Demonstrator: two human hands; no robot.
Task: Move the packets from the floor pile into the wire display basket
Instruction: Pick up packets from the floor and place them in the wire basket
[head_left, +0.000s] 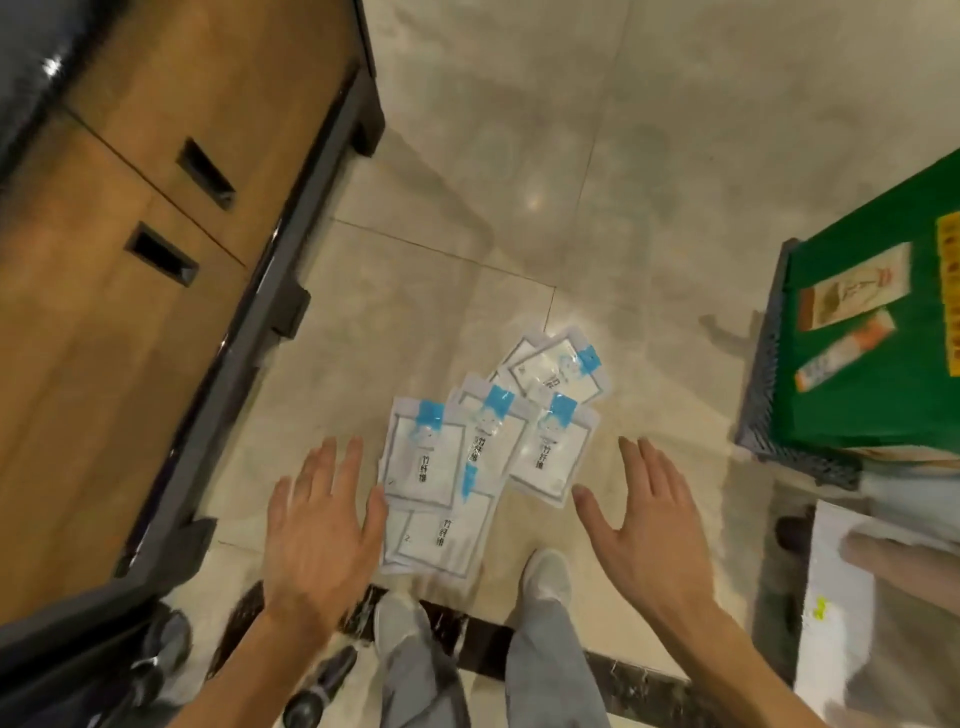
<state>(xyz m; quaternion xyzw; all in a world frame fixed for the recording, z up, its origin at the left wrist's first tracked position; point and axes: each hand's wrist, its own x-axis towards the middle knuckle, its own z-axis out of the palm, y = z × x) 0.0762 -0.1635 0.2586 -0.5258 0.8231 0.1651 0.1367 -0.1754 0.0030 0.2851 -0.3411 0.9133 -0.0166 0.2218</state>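
Head view shows me the packets (483, 457) piled on the tiled floor (597, 156) between and just beyond my hands. Left hand (319, 530) and right hand (649, 525) are both spread flat, holding nothing. Right of my right hand sits the wire basket (769, 384); left of my left hand, a wooden cabinet (135, 260).

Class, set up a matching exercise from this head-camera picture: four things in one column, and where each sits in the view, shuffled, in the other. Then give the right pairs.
Things
1. pile of packets
2. left hand
3. wooden cabinet
4. green display box

Places
A. right edge of the view
B. on the floor tiles, centre
C. just left of the pile, fingers spread
D. left side of the view

Pairs: 1-B, 2-C, 3-D, 4-A
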